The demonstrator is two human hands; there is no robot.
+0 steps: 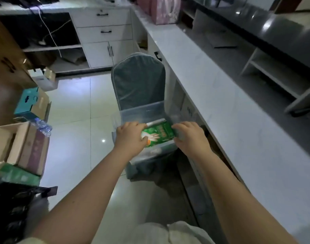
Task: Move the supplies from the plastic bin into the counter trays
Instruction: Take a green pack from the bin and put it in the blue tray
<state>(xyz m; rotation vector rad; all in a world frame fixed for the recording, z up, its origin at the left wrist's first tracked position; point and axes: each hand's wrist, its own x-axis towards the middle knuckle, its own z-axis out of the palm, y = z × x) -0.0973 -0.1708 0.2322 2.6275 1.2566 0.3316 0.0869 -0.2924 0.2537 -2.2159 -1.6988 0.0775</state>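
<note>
Both arms outstretched, bare forearms; left hand [131, 137] — fingers curled, clasping; right hand [190, 136] likewise.

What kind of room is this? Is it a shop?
Probably the staff side of a shop or reception desk, not a home. A long white counter runs along one side, with office drawers behind and cardboard boxes stacked on the floor. Both hands hold a green packet over a clear plastic bin.
</note>
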